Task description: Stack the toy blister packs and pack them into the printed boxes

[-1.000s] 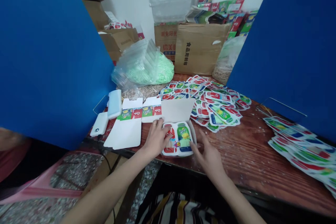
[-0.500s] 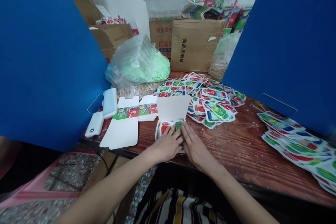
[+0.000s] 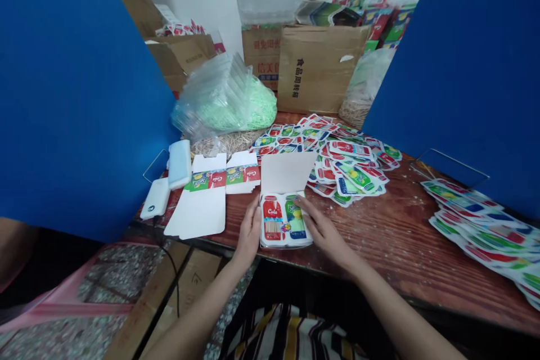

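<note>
Clock is centred on the box, 12 pointing away from you. Your left hand (image 3: 248,236) is at 9: fingers close together, laid along the box's left wall. Can't tell whether the thumb pinches that wall. Your right hand (image 3: 331,241) is at 3–4: thumb and index spread apart, index reaching in to the far right corner, at the edge of the Sprite piece. Looks like a light steadying touch, no grip visible.

Box (image 3: 288,173) sits between your hands near the table edge, lid raised at 12. Inside, the Cola piece (image 3: 272,215) and Sprite piece (image 3: 294,219) lie face up, side by side.

To steady it well: even, light pressure from 9 and 3, so the thin walls shouldn't bow. Use fingertips on piece edges, not the printed faces. Check nothing rides above the rim, especially near the right index. Mind the table edge at 6.

Further out: flat box blank (image 3: 201,214) at 9, power bank (image 3: 155,199) beyond it. Loose pile of jar-shaped cards (image 3: 353,180) at 2, just beside the lid. Fanned stack (image 3: 476,236) just past 3, well apart. Clear plastic trays (image 3: 225,95) at 11, carton (image 3: 323,76) between 12 and 1.
</note>
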Demonstrator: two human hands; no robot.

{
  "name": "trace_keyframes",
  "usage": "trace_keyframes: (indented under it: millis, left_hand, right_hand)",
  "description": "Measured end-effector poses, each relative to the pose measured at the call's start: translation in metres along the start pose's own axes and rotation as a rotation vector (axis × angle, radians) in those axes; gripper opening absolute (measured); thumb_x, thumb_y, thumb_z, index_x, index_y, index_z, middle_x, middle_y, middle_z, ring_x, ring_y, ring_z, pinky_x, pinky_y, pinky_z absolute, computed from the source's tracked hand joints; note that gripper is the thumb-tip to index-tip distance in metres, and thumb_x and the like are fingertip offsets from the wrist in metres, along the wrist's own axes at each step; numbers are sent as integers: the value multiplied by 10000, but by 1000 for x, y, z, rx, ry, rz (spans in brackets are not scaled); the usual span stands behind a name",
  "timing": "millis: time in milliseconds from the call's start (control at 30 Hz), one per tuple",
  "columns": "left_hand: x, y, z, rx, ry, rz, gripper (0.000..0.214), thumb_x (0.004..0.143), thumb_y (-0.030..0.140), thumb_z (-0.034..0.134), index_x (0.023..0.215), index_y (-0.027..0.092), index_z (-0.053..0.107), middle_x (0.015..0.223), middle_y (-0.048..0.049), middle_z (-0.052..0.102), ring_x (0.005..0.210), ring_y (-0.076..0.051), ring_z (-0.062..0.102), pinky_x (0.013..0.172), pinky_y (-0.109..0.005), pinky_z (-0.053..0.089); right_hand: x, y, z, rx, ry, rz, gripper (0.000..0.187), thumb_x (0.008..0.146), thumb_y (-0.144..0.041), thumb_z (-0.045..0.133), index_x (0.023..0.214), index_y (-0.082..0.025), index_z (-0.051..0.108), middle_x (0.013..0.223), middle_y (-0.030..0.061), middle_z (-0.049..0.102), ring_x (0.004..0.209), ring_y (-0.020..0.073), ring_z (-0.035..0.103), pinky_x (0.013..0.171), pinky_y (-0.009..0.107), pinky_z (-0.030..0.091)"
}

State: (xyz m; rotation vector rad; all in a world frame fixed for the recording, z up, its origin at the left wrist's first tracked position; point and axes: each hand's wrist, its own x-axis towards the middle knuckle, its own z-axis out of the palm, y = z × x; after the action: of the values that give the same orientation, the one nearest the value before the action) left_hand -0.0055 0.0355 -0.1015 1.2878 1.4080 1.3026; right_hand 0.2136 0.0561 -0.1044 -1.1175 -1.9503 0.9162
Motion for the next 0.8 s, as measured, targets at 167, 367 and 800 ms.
trace_keyframes:
  millis: [167,367,800]
  left_hand:
    - [2,4,7,347,-31,127,406,911,341,477,1299,245,551,1440,-84,438,1352,-243,394,1119,-373,318]
    - [13,-10,1,409,-58,174,318,866,328,517,1149,234,628,1298,-102,500,1249,-291,489,1069,-444,380]
    - [36,-9,-19,-73,-294,123,182,801,300,622,931,173,622,1369,-140,441,1250,-290,489,982,-398,462]
  right_hand:
    - [-2,3,4,-1,36,2,519,971,-349,377,1478,-271,297,1506,67,363,1392,206,322,1161,461,248]
    - [25,6,11,291,197,85,921,833,-379,594,1519,-274,-11,1570,118,177,1311,211,433,1044,396,423]
    - [27,15,-29,-247,-125,-346,408,891,-336,541,1284,-232,570,1412,84,496,1393,249,309,1135,487,264]
